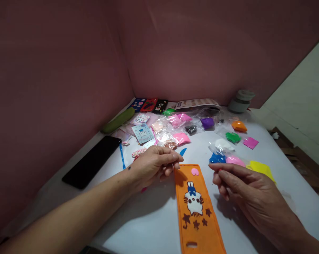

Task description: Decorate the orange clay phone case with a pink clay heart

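"What's lying nearest us?"

"A long orange rectangular panel with a clay-like coating, its slotted end pointing at the near edge of the white-covered table. The tip of that end is running out of view."

"What's it carrying?"

"Four brown stars, then a flat white-and-blue cat figure, its head facing the near edge, and a glossy pink heart toward the far end."

"How is it sitting between the hands?"

"Its long axis is running away from us, the far end leaning slightly left. The left hand is nearer, its fingertips hovering by the panel's far left corner; I can't tell whether they're touching. The right hand is hanging apart, off the right long side."

"Gripping anything?"

"The left thumb and forefinger are coming together, hiding whatever may be between them; I can't tell. The right thumb is bending close to its forefinger, and a tiny red speck is showing there, too small to make out."

"And farther off?"

"A pointed blue plastic piece is peeking past the left fingers, partly hidden. A flat black phone is resting toward the left edge. Clear bags of blue and pink clay are lying beyond the right hand. A squat greyish jar is standing near the far right corner, its contents indistinct."
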The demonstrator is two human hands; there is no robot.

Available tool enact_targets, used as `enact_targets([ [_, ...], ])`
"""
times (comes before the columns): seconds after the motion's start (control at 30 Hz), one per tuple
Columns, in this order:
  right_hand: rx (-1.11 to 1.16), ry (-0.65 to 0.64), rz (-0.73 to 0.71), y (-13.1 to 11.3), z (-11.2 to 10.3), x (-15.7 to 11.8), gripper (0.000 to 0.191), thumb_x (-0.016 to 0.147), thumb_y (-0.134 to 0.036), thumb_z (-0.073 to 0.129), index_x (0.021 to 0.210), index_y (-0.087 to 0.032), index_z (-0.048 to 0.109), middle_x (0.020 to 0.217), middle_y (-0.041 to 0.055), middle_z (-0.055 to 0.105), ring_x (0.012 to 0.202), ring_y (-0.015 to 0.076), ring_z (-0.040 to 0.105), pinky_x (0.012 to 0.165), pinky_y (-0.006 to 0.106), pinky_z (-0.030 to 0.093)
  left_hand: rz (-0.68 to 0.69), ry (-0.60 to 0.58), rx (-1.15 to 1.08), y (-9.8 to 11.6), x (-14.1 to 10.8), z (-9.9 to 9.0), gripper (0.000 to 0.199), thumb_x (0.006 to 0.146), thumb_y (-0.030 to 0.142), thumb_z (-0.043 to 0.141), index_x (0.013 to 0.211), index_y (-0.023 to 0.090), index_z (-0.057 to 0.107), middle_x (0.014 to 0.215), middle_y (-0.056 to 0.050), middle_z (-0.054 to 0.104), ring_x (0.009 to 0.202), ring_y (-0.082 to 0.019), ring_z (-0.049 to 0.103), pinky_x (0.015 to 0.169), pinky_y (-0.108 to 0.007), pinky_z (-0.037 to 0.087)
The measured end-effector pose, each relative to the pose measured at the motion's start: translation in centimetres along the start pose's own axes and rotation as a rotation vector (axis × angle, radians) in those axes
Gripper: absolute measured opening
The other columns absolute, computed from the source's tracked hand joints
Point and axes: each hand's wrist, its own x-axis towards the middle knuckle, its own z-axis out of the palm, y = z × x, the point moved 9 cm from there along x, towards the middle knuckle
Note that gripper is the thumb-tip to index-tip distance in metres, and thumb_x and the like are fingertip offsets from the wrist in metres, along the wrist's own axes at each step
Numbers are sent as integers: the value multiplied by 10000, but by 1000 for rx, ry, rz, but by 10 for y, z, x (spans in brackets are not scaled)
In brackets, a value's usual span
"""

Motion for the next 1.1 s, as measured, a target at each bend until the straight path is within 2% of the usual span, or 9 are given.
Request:
enact_targets([
  [0.17, 82, 10, 65, 0, 2, 2, 166, 671, -290, 831, 800, -198, 780, 640, 36, 678, 501, 98, 566, 437, 182, 458, -27, 24, 24, -2, -1, 0, 206, 766, 299, 705, 788, 96, 677, 666, -13, 605, 406, -28, 420, 340, -135, 314],
  [0.3, 225, -68, 63, -4, 10, 3, 74, 657, -205, 823, 685, -195, 756, 586, 11, 664, 485, 75, 547, 438, 154, 429, -46, 34, 47, -4, 0, 1, 182, 774, 270, 697, 788, 89, 679, 687, -20, 603, 418, -26, 412, 335, -122, 312],
  [0.47, 289, -124, 67, -6, 14, 5, 135, 612, -188, 830, 601, -191, 695, 583, -27, 632, 460, 56, 527, 432, 150, 408, -47, 22, 57, -7, 3, 0, 188, 775, 277, 703, 753, 92, 678, 706, -25, 601, 427, -23, 400, 331, -116, 314],
  [0.63, 357, -183, 92, -3, 15, 7, 183, 585, -218, 864, 634, -194, 689, 625, -30, 642, 469, 57, 548, 433, 147, 422, -64, 25, 69, -10, 3, 1, 193, 771, 283, 702, 757, 91, 683, 680, -25, 600, 416, -32, 402, 319, -122, 307],
  [1.1, 495, -259, 171, 4, 21, 6, 163, 705, -260, 822, 819, -152, 780, 700, 53, 753, 496, 81, 635, 449, 146, 496, -49, 42, 91, -10, 1, -1, 224, 753, 327, 727, 762, 106, 694, 661, -27, 609, 422, -37, 408, 336, -125, 310],
])
